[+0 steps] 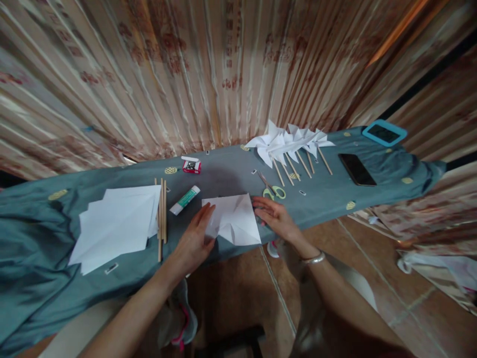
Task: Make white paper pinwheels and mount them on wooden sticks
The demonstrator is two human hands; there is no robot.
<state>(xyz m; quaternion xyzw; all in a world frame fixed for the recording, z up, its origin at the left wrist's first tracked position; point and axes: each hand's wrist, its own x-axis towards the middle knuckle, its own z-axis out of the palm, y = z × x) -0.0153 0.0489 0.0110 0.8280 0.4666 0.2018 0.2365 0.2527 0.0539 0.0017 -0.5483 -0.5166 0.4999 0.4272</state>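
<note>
A white square sheet of paper [238, 214] lies near the front edge of the table, with creases and a raised fold towards its front side. My left hand [197, 236] rests at the sheet's left edge, its fingers stretched over the paper and the thumb apart. At the right edge, my right hand [276, 216] is open, fingers extended beside the paper; whether they touch it I cannot tell. Green-handled scissors [274, 191] lie just beyond the right hand. A glue stick [185, 200] lies beyond the left hand.
Stacked white paper [115, 223] and several wooden sticks [164, 211] lie left. A small red box [191, 166] sits at the back. Several paper pinwheels [286, 144] on sticks lie back right, near a black phone [357, 169] and a blue-framed device [384, 133]. Curtains [208, 74] hang behind.
</note>
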